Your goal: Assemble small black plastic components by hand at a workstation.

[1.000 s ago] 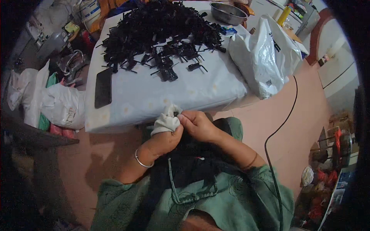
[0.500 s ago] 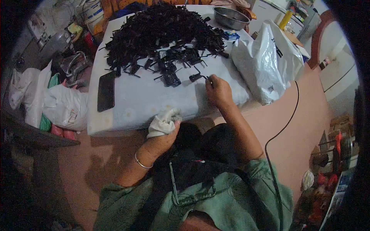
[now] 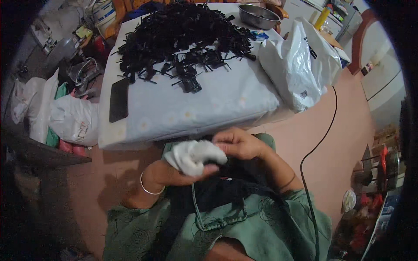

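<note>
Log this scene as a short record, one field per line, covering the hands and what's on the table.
Left hand: partly covered by white cloth, blurred
Right hand: curled, near the cloth's right end; grip unclear
Table: black parts heaped toward the far side
Phone: flat, left side
Metal bowl: far right
Plastic bag: white, right side

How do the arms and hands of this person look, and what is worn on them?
The sleeves are short and green, with thin dark curved lines. A silver-coloured bangle circles the left wrist. The right hand is bare; whitish cloth partly covers the left hand.
</note>
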Available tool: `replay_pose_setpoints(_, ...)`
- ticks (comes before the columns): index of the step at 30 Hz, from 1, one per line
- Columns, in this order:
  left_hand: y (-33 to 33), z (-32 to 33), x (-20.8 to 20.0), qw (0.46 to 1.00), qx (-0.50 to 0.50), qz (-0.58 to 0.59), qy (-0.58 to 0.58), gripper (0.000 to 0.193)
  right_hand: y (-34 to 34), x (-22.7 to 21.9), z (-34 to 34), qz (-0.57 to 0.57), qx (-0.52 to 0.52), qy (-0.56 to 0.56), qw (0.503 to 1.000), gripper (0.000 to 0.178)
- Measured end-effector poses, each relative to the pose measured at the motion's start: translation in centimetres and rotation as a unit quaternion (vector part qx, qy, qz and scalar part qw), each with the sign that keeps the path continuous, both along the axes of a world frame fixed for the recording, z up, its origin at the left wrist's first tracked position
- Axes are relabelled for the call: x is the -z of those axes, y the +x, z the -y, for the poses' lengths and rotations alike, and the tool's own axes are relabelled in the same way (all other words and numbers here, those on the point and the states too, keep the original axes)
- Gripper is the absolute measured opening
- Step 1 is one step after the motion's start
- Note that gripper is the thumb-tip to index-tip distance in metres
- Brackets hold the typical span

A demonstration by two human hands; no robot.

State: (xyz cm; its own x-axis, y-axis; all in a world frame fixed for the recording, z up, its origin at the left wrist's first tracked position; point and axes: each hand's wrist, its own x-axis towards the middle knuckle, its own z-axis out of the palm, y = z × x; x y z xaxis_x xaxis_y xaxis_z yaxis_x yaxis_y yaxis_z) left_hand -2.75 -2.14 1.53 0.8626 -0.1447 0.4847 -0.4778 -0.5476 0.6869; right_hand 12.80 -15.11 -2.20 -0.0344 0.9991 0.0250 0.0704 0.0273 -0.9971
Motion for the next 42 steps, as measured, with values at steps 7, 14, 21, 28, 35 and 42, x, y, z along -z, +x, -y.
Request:
replay_pose_setpoints(7, 1.1, 0.6, 2.4, 0.915, -0.291, -0.094, -0.265, 0.014, -3.2, -1.3, -0.8, 0.333, 0.210, 0.250, 0.884, 0.019)
replay_pose_setpoints(14, 0.7, 1.5, 3.0, 0.884, -0.199, -0.143, -0.398, 0.013, -2.7, -1.8, -2.4, 0.229, 0.356, 0.089, 0.902, 0.027)
replay_pose_setpoints(21, 1.1, 0.9, 3.9, 0.933, -0.324, -0.067, -0.144, 0.023, -3.0, -0.6, -1.8, 0.234, 0.231, 0.105, 0.939, 0.026)
replay_pose_setpoints(28, 1.3, 1.1, 3.9, 0.924, -0.363, 0.070, 0.098, 0.022, -4.0, 2.8, -3.2, 0.032, 0.274, 0.036, 0.961, 0.031)
replay_pose_setpoints(35, 1.5, 1.0, 5.7, 0.925, -0.367, 0.051, 0.091, 0.023, -4.3, 5.0, -3.9, -0.005, 0.287, 0.061, 0.956, 0.032)
replay_pose_setpoints(42, 1.2, -0.1, 5.2, 0.933, -0.338, -0.002, -0.126, 0.019, -2.8, 0.6, -2.6, 0.100, 0.280, 0.086, 0.951, 0.021)
